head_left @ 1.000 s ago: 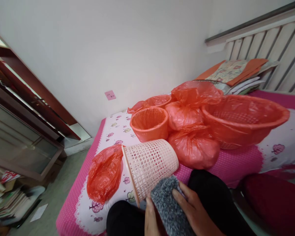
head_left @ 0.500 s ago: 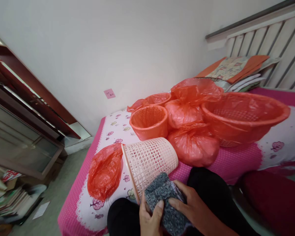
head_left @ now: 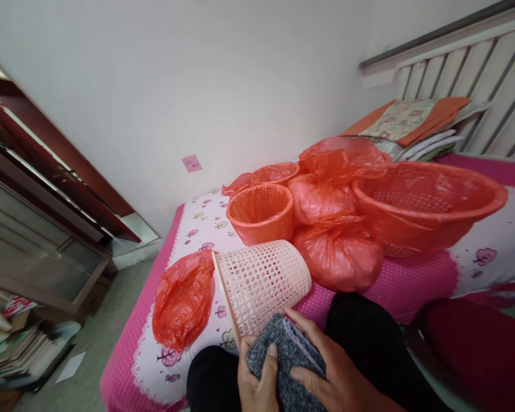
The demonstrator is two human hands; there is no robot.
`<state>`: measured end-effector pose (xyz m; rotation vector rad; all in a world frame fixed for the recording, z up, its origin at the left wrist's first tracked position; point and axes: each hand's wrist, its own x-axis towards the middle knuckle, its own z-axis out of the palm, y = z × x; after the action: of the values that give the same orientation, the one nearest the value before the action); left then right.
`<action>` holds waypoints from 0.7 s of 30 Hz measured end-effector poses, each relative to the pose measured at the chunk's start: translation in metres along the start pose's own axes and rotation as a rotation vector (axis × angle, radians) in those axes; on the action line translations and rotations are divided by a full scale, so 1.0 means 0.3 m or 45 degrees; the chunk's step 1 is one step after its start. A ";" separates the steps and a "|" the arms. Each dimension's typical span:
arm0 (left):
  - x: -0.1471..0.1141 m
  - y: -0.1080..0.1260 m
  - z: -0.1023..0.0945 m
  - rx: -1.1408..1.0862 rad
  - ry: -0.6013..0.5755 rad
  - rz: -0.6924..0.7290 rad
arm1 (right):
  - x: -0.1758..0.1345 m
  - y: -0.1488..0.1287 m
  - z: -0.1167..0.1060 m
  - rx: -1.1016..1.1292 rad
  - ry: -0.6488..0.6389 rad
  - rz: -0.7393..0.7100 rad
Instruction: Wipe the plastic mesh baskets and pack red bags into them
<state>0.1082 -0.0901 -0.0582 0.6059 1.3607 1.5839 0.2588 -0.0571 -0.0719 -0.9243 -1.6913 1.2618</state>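
Note:
A folded grey cloth [head_left: 285, 357] with a speckled, fuzzy surface and a lilac edge is held low in front of me, above my lap. My left hand [head_left: 257, 375] grips its left side, thumb lying on top. From the right, my right hand [head_left: 326, 360] closes round the other side, its thumb also on the cloth. Just beyond the cloth, a pale pink perforated basket [head_left: 264, 277] lies on its side on the bed. Left of that basket rests a crumpled red plastic bag [head_left: 183, 300].
An orange-red basket [head_left: 260, 212], tied red bags [head_left: 339, 252] and a large bag-lined basket [head_left: 429, 200] crowd the bed [head_left: 124, 332] further back. Folded bedding [head_left: 416, 123] lies by the headboard. A dark red seat [head_left: 480, 349] stands at right; books [head_left: 17, 355] are at lower left.
The cloth has turned and dropped slightly, and its lilac edge shows more. My right fingers have moved up along its far edge. Baskets and bags have stayed put.

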 end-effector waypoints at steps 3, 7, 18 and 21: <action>-0.001 0.002 -0.007 0.121 0.067 0.092 | -0.014 0.017 0.012 -0.151 -0.017 -0.125; 0.005 0.011 -0.035 0.394 0.161 0.454 | -0.011 0.023 0.002 -0.321 0.079 -0.300; 0.190 0.152 -0.131 0.659 0.166 0.508 | 0.074 0.022 -0.081 -0.151 0.434 -0.102; 0.230 0.123 -0.111 0.563 0.098 0.365 | 0.119 0.009 -0.092 -0.129 0.379 -0.069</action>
<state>0.0376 -0.0442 -0.0458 1.0541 1.7622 1.5440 0.2698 -0.0141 -0.0636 -1.0616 -1.5432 0.9570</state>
